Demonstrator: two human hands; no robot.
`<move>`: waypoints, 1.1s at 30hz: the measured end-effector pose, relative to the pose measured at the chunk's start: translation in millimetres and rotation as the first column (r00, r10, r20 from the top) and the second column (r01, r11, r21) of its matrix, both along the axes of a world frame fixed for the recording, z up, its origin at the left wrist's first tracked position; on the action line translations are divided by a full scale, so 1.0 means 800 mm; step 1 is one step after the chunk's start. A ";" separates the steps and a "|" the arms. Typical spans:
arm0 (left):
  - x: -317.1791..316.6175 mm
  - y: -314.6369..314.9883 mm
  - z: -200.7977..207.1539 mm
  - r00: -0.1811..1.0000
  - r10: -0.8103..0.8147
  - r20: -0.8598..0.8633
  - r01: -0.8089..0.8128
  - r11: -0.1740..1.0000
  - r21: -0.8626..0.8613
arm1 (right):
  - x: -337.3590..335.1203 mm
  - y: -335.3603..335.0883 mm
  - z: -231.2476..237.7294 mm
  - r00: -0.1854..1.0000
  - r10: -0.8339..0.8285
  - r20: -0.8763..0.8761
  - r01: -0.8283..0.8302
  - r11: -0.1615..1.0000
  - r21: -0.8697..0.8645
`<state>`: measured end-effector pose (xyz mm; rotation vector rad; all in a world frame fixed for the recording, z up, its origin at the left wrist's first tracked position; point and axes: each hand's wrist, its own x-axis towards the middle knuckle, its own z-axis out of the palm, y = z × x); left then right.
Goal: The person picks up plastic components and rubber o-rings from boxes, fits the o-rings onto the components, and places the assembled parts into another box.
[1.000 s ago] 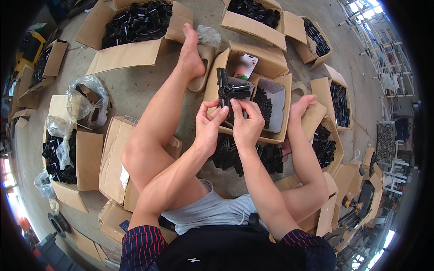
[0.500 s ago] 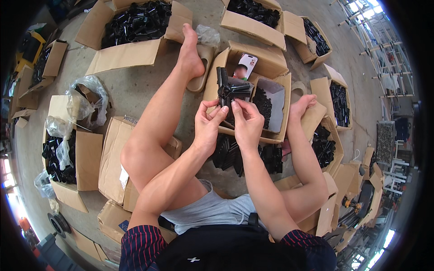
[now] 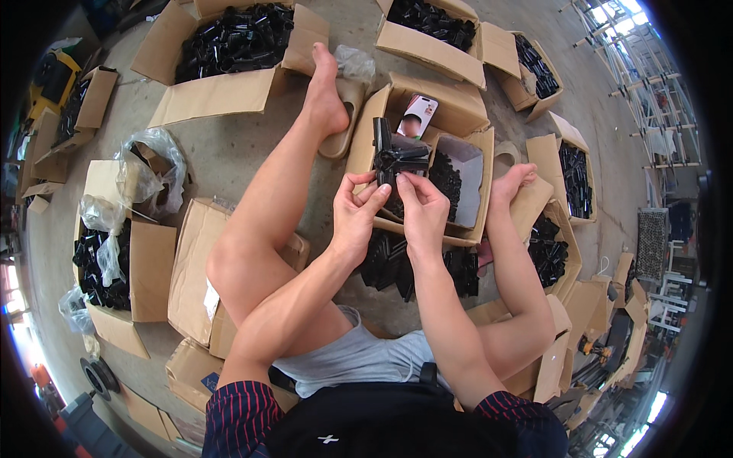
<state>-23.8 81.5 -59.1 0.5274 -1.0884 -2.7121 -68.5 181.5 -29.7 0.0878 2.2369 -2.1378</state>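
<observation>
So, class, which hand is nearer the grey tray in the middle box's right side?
Right. The right hand is at the grey tray's lower-left edge in the picture; the left hand is farther left, beyond the right hand.

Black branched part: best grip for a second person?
Likely the far branch of the black part, coming from the far side: it looks straight and juts out past the fingers, while the left hand and right hand crowd the near end.

Black fitting (image 3: 389, 159), glossy, branched: one tube points forward, one right, one back toward the wearer. Held up over box (image 3: 458, 114), left of its middle.
</observation>
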 end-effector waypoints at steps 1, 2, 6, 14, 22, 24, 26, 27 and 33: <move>-0.002 0.001 -0.001 1.000 0.007 -0.017 -0.008 1.000 -0.014 | -0.002 0.001 -0.002 1.000 -0.004 -0.008 0.004 1.000 0.010; 0.000 -0.002 -0.002 0.999 0.041 -0.010 -0.041 0.999 -0.021 | -0.001 -0.004 -0.001 0.999 0.001 -0.046 0.006 0.988 0.155; 0.005 -0.006 0.005 0.990 0.076 0.120 -0.055 0.985 -0.166 | 0.004 -0.012 0.010 0.996 0.026 -0.082 0.010 0.911 0.412; 0.008 0.002 -0.001 0.998 0.034 -0.051 -0.029 0.995 0.093 | 0.005 -0.003 -0.012 0.990 -0.048 0.131 0.045 0.999 0.022; 0.002 0.009 -0.001 0.995 0.061 -0.078 -0.049 0.988 0.147 | 0.003 0.001 -0.016 0.991 -0.035 0.128 0.048 0.993 -0.103; 0.005 0.005 -0.001 0.996 0.054 -0.071 -0.044 0.989 0.143 | 0.008 -0.003 -0.006 0.989 0.008 0.149 0.010 0.993 -0.118; 0.002 0.010 -0.010 0.994 0.055 -0.093 -0.044 0.992 0.119 | 0.018 -0.003 0.000 0.993 0.038 0.115 -0.020 0.988 -0.156; 0.002 0.013 -0.014 0.996 0.048 -0.079 -0.041 0.995 0.093 | 0.021 -0.003 0.005 0.990 0.038 0.133 -0.017 0.987 -0.162; 0.009 0.006 0.001 0.997 0.060 -0.056 -0.052 0.989 0.136 | 0.016 -0.003 -0.006 0.979 0.017 0.203 0.020 0.984 -0.178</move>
